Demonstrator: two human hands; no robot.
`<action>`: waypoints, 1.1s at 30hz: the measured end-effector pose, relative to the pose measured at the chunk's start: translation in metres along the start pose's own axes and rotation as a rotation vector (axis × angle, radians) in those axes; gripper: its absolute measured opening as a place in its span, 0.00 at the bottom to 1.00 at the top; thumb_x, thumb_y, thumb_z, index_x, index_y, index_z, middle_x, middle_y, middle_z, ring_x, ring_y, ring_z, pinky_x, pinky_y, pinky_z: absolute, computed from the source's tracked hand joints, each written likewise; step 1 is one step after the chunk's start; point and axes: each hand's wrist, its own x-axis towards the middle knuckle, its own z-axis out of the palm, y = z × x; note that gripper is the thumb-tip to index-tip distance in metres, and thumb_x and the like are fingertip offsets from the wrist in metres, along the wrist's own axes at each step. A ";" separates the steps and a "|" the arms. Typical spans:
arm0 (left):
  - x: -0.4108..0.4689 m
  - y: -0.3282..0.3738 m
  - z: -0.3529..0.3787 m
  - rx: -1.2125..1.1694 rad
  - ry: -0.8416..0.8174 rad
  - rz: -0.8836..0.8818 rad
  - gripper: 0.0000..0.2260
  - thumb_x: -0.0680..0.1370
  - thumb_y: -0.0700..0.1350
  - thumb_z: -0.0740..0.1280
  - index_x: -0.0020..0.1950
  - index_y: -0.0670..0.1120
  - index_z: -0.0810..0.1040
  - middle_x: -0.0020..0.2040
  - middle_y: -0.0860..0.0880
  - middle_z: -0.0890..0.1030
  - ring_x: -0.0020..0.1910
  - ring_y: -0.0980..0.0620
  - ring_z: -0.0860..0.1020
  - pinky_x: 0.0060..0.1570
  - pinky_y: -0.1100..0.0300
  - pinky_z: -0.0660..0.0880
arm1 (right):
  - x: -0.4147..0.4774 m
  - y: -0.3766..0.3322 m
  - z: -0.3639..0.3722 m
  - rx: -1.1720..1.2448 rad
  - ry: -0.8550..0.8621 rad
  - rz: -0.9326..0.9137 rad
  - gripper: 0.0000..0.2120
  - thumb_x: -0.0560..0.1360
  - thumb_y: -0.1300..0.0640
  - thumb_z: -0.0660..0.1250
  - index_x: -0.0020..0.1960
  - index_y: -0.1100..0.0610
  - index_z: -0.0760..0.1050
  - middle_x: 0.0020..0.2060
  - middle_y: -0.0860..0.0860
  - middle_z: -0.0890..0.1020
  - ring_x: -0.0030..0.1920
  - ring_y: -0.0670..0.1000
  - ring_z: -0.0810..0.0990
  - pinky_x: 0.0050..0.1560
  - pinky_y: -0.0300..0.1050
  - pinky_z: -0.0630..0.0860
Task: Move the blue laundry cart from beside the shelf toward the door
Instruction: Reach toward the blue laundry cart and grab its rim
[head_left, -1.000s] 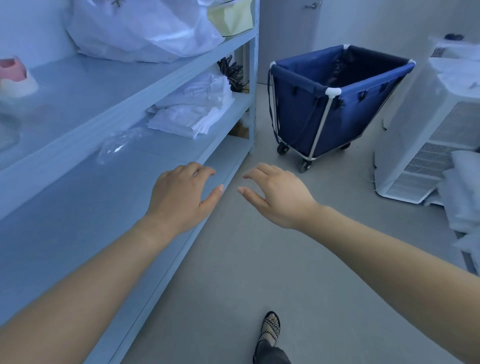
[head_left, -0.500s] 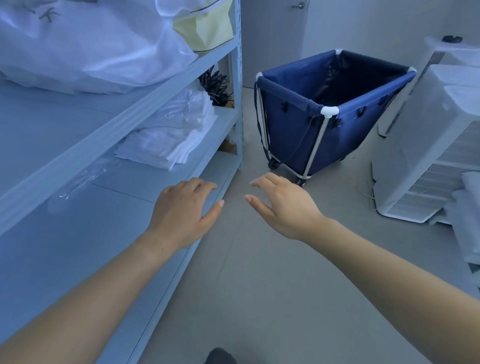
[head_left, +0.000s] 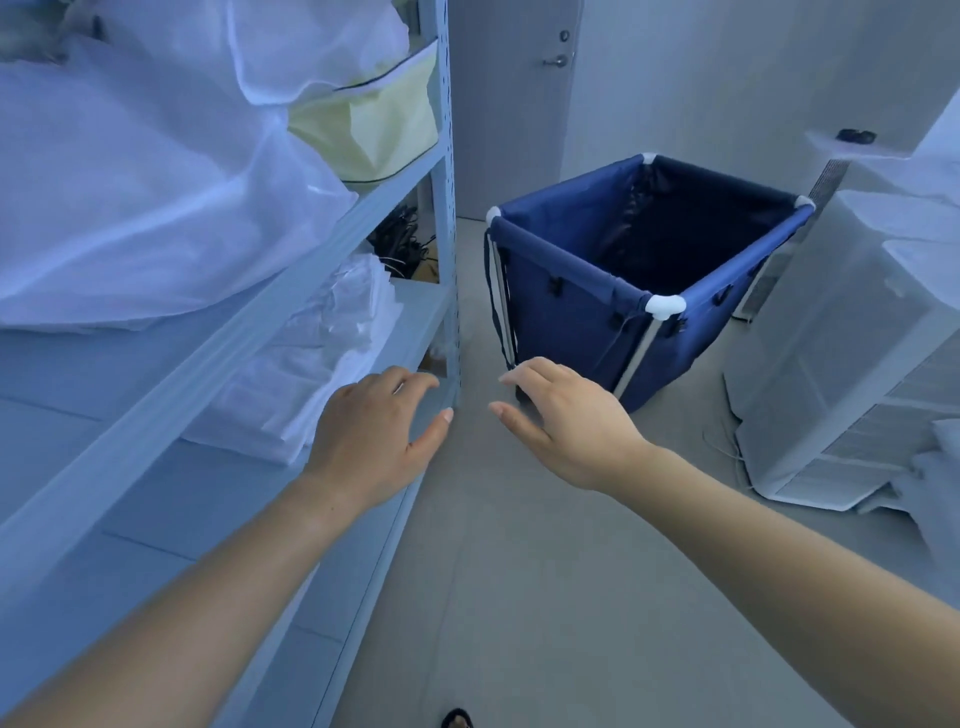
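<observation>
The blue laundry cart (head_left: 576, 312) is a fabric bin on a white tube frame with white corner joints. It stands on the grey floor just right of the shelf's end post, and it looks empty inside. The grey door (head_left: 511, 104) with a metal handle is behind it. My left hand (head_left: 374, 431) reaches forward over the shelf's front edge, fingers apart and holding nothing. My right hand (head_left: 566, 421) is stretched out in front of the cart's near lower corner, open, short of touching it.
A pale metal shelf (head_left: 208, 353) runs along the left with big white laundry bags (head_left: 156, 171), a yellow bag (head_left: 374, 124) and folded white linen (head_left: 322, 374). White appliances (head_left: 852, 353) stand on the right, close to the cart. The grey floor (head_left: 519, 597) between them is a narrow lane.
I have moved closer to the cart, which now looks larger and nearer. Both hands have stayed stretched out and open, and the right one now overlaps the cart's near bottom corner.
</observation>
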 end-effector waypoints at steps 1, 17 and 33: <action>0.017 -0.006 0.002 -0.007 0.003 0.019 0.24 0.74 0.58 0.53 0.63 0.47 0.74 0.58 0.48 0.79 0.53 0.45 0.78 0.49 0.54 0.71 | 0.015 0.005 0.000 -0.004 0.012 0.010 0.21 0.79 0.43 0.55 0.64 0.56 0.70 0.60 0.49 0.75 0.57 0.52 0.74 0.49 0.47 0.72; 0.240 -0.010 0.095 -0.103 -0.113 0.204 0.16 0.78 0.55 0.59 0.61 0.50 0.75 0.58 0.51 0.80 0.54 0.48 0.78 0.49 0.55 0.72 | 0.150 0.153 0.020 -0.050 0.043 0.245 0.18 0.78 0.42 0.57 0.57 0.53 0.73 0.55 0.48 0.77 0.53 0.53 0.76 0.45 0.48 0.73; 0.470 0.057 0.177 -0.071 -0.168 0.357 0.17 0.78 0.56 0.58 0.64 0.52 0.72 0.59 0.53 0.79 0.50 0.51 0.78 0.50 0.55 0.71 | 0.270 0.342 0.001 -0.009 0.067 0.388 0.19 0.78 0.44 0.58 0.61 0.54 0.72 0.58 0.50 0.76 0.58 0.53 0.73 0.55 0.53 0.73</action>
